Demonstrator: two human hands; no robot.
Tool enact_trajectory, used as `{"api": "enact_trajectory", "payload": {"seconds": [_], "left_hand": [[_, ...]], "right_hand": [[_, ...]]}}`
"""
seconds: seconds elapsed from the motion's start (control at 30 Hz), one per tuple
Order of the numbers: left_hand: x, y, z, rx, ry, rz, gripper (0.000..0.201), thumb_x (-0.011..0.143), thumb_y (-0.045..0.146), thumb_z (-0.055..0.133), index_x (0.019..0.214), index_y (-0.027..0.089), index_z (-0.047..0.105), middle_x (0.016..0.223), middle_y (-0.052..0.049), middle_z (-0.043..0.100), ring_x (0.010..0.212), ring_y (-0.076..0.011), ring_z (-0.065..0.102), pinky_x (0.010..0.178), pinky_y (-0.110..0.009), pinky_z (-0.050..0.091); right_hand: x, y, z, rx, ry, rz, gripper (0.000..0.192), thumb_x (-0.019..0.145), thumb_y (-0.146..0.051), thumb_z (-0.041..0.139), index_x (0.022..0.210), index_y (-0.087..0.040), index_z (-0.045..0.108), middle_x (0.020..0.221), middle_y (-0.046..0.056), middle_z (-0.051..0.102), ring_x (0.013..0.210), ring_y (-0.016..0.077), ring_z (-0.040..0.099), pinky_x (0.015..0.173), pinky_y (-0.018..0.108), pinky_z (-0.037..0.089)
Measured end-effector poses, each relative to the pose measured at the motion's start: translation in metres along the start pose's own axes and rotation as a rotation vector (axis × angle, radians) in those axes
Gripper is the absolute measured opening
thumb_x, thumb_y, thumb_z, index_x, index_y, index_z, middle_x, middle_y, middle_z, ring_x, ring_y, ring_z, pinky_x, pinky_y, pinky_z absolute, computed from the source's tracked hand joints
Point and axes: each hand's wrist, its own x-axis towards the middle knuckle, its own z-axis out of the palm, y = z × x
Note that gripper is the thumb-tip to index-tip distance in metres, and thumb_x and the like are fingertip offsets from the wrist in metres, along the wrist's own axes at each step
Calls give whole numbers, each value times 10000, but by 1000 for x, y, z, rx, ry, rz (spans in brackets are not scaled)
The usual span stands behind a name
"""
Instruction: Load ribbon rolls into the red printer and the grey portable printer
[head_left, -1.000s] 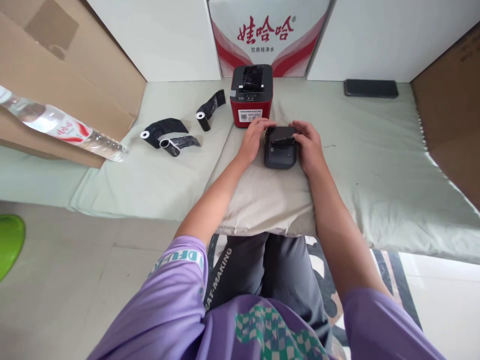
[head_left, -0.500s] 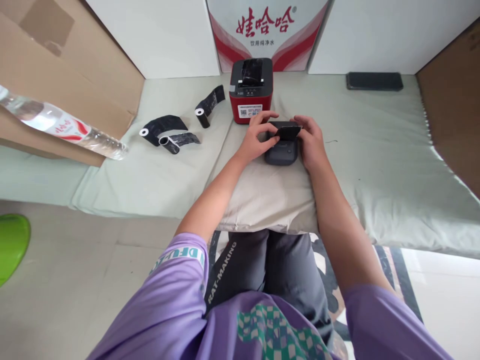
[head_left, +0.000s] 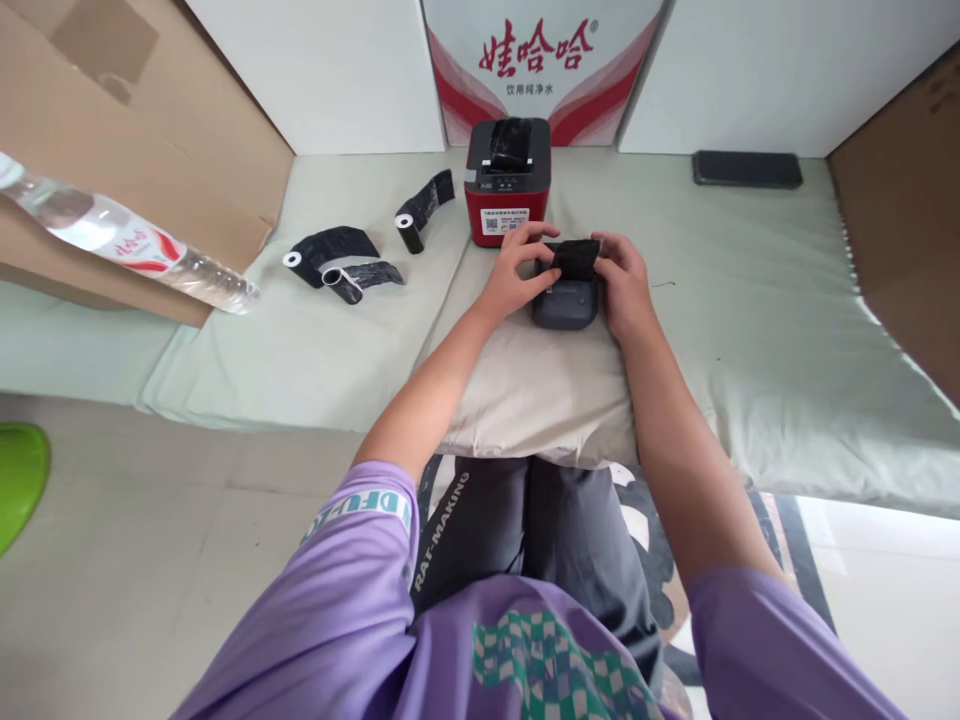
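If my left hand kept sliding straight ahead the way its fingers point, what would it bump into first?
Probably the black lid that the left hand already pinches above the small dark printer; its fingers point right, towards the right hand. The red printer sits beyond, off that line.

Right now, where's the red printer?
In the head view, the red printer stands at centre back, behind the small dark printer and before the water carton.

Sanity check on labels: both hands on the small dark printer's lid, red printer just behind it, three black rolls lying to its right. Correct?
Not quite: in the head view the three black rolls lie left of the small dark printer, not right. Left hand and right hand on its lid, red printer behind.
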Motion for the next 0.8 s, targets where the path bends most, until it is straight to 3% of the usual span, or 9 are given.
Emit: {"api": "enact_trajectory", "payload": {"seconds": [0.17,0.27,0.37,0.5,0.63,0.8], "left_hand": [[2,5,-2,-60,-6,-76,242,964,474,668,905,247,729,1397,-72,667,1391,-265,572,1292,-470,376],[6,-2,1,-117,53,-183,313,1065,426,473,1087,258,736,1359,-77,692,1380,-223,600,1275,-410,398],[9,-12,4,-166,-10,-326,301,1052,354,517,1281,236,673,1424,-87,685,1403,-223,604,1253,-397,418],[11,-18,3,-204,-176,-312,411,985,306,642,1392,254,615,1537,-79,630,1484,-259,551,1280,-438,393],[12,-16,-2,-226,-231,-308,481,984,361,661,1448,265,574,1591,-98,581,1534,-291,501,1291,-485,380],[11,-13,-3,-225,-258,-286,527,985,365,645,1488,257,532,1630,-119,539,1565,-307,462,1292,-487,376]], "right_hand": [[0,-1,0,-11,-4,2,330,821,-419,781,1117,-317,678,1289,6,768,1346,257,664,1307,536,439],[1,0,-1,-12,-6,-5,342,812,-362,771,1131,-284,677,1295,33,763,1344,259,664,1318,529,424],[0,1,-1,-5,-15,-11,338,815,-333,756,1139,-279,679,1299,38,759,1341,261,669,1319,521,423],[-2,-1,-4,-36,-74,5,407,826,-383,783,1210,-312,667,1373,8,732,1399,264,635,1325,524,421],[-4,-6,-7,-69,-160,34,479,838,-442,808,1277,-345,643,1475,-18,674,1511,276,541,1356,533,374],[-6,-11,-6,-55,-207,7,481,878,-347,755,1335,-330,605,1510,13,645,1541,278,494,1375,523,316]]}}
